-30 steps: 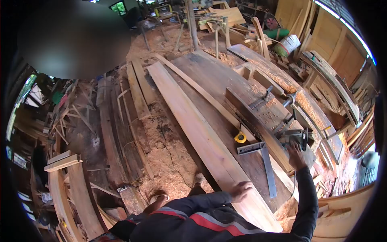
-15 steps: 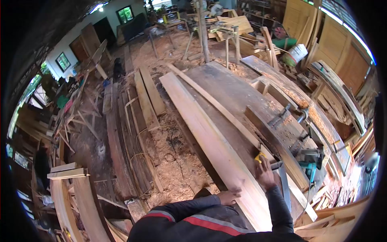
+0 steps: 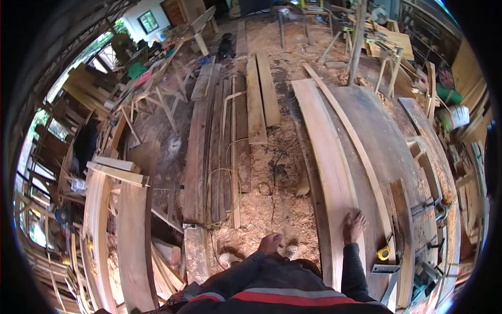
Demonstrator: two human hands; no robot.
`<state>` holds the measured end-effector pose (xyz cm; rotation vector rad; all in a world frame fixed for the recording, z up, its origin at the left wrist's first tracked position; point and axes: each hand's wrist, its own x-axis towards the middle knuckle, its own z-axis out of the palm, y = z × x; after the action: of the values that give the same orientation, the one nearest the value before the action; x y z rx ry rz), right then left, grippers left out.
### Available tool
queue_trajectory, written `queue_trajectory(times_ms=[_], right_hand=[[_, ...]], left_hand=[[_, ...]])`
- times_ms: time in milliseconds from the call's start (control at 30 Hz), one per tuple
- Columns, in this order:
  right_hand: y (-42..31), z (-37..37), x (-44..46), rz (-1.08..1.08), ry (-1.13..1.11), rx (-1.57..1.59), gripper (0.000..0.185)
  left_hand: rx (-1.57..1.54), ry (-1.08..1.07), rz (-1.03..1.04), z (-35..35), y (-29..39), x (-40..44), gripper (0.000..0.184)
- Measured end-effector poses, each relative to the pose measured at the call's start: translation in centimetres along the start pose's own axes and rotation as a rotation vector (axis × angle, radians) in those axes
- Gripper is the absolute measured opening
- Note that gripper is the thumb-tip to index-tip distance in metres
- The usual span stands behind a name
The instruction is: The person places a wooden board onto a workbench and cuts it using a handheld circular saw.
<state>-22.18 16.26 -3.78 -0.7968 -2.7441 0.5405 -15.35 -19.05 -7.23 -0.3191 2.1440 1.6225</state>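
Touching one plank (image 3: pixel 334 157): right hand (image 3: pixel 354 227), spread open, empty. Left hand (image 3: pixel 271 243) half-curled, empty. One tape measure (image 3: pixel 384 253).

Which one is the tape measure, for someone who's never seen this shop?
Find the big dark bench on the right, then the thin pale strip along it. Follow that toward the wearer; just before the metal square sits the tape measure: yellow and rounded, while the square is grey and angular.

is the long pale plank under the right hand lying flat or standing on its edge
Flat: the plank shows its broad face upward, with the right hand over it.
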Motion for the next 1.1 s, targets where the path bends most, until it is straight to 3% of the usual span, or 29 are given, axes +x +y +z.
queue_trajectory(times_ms=[100, 233, 367, 433, 533, 567, 633, 667, 733, 767, 800, 867, 900, 967, 1000, 1100], right_hand=[[0.1, 1.6, 0.0, 0.006, 0.131, -0.089, 0.064], [0.1, 1.5, 0.1, 0.044, 0.083, -0.082, 0.065], [-1.0, 0.9, 0.2, 0.223, 0.094, -0.063, 0.060], [-0.5, 1.1, 0.2, 0.192, 0.033, 0.010, 0.056], [-0.4, 1.6, 0.5, 0.263, 0.060, 0.127, 0.050], [-0.9, 1.4, 0.6, 0.366, 0.119, 0.140, 0.050], [-2.3, 0.9, 1.0, 0.319, 0.222, 0.100, 0.041], [-2.5, 1.3, 1.3, 0.443, 0.284, 0.116, 0.041], [-2.7, 2.0, 1.7, 0.388, 0.278, 0.039, 0.035], [-3.1, 2.0, 2.0, 0.504, 0.312, 0.053, 0.035], [-3.7, 1.6, 2.4, 0.478, 0.347, 0.041, 0.033], [-5.1, 2.5, 3.1, 0.524, 0.374, 0.039, 0.031], [-5.5, 3.4, 3.7, 0.509, 0.410, 0.013, 0.030], [-6.8, 4.2, 5.2, 0.545, 0.459, -0.024, 0.029], [-7.6, 4.4, 6.1, 0.566, 0.495, -0.018, 0.029], [-9.4, 4.5, 8.2, 0.669, 0.501, -0.041, 0.028]], left_hand=[[-0.020, 0.028, -0.183, -1.6, -1.7, -0.4, 0.036], [-0.210, -0.032, -0.126, 0.4, -2.9, 0.1, 0.035], [-0.206, -0.211, -0.088, 1.6, -0.1, 2.0, 0.039], [-0.134, -0.334, -0.067, 1.2, 1.4, 4.1, 0.041], [-0.377, -0.215, -0.194, 0.8, 4.5, 7.3, 0.033], [-0.332, -0.126, -0.130, 0.9, 4.8, 9.1, 0.030], [-0.242, -0.041, -0.063, 0.2, 4.9, 13.7, 0.030], [-0.291, 0.008, -0.145, 0.2, 7.4, 15.2, 0.032], [-0.376, -0.023, -0.229, -0.1, 9.0, 20.9, 0.042], [-0.405, -0.024, -0.293, -0.4, 9.8, 23.7, 0.048], [-0.314, -0.077, -0.292, -0.5, 11.2, 26.2, 0.048], [-0.493, -0.259, -0.519, 0.0, 15.3, 29.6, 0.062], [-0.419, -0.285, -0.531, -0.1, 16.1, 31.2, 0.062], [-0.368, -0.577, -0.432, 0.5, 17.7, 34.4, 0.087], [-0.342, -0.618, -0.523, 1.0, 21.0, 32.6, 0.089], [-0.326, -0.648, -0.480, 1.0, 23.0, 32.5, 0.081]])
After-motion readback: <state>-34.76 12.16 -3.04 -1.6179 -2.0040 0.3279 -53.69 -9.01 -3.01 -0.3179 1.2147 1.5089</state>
